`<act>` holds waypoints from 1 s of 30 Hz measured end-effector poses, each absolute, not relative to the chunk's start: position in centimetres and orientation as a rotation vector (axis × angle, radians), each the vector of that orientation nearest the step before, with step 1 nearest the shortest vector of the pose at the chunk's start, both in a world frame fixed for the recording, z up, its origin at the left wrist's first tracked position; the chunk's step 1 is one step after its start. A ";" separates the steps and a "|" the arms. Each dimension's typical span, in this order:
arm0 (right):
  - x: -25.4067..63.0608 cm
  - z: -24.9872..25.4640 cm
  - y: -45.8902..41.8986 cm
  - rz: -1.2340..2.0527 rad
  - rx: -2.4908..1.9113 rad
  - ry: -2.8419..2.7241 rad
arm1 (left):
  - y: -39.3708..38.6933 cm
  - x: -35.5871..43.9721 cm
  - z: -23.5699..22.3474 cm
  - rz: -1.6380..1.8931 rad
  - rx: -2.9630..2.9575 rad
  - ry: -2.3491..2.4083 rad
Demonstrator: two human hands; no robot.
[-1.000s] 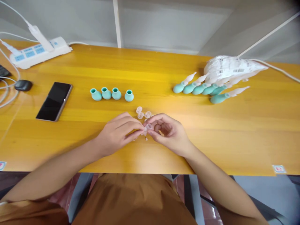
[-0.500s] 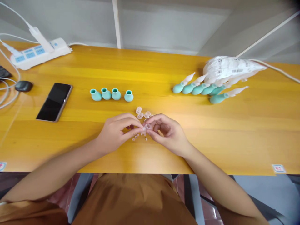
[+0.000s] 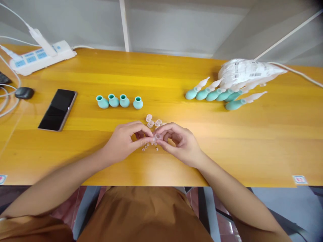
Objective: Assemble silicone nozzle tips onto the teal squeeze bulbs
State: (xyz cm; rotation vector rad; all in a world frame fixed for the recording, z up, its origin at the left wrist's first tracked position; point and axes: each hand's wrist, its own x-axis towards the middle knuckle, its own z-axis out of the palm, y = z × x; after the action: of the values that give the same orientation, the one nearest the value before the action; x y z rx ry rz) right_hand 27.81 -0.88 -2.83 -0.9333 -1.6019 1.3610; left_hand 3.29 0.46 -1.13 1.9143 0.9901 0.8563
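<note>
Between my two hands is a small translucent plastic collar (image 3: 157, 136) with a round opening. My right hand (image 3: 180, 143) pinches it between thumb and fingertips. From the other side my left hand (image 3: 128, 139) is closed, thumb against forefinger, on a tiny clear piece that meets the collar; its exact shape is hidden by the fingertips. Just beyond the hands, several more translucent collars (image 3: 150, 124) lie on the table. Several tiny rings (image 3: 145, 147) and a small dark-and-clear bit (image 3: 156, 149) lie below the fingertips.
Several open-necked teal bulbs (image 3: 138, 103) stand at centre left. Teal bulbs with pale nozzles (image 3: 234, 104) lie at the right by a white plastic bag (image 3: 236, 74). A phone (image 3: 57, 110), a mouse (image 3: 24, 92) and a power strip (image 3: 59, 55) are on the left.
My left fingertips have shifted slightly against the collar. The right hand keeps its pinch, and the objects on the table stay where they were.
</note>
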 end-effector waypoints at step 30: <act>28.0 -2.7 -0.8 1.604 -0.762 -1.368 | 0.7 2.9 -0.9 0.860 1.827 0.921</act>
State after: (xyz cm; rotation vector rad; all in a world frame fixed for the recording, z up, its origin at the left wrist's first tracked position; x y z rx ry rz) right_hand 28.03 -0.77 -2.69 -0.7620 -1.3681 1.6045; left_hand 2.87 0.74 -0.94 1.8265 0.9214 0.8597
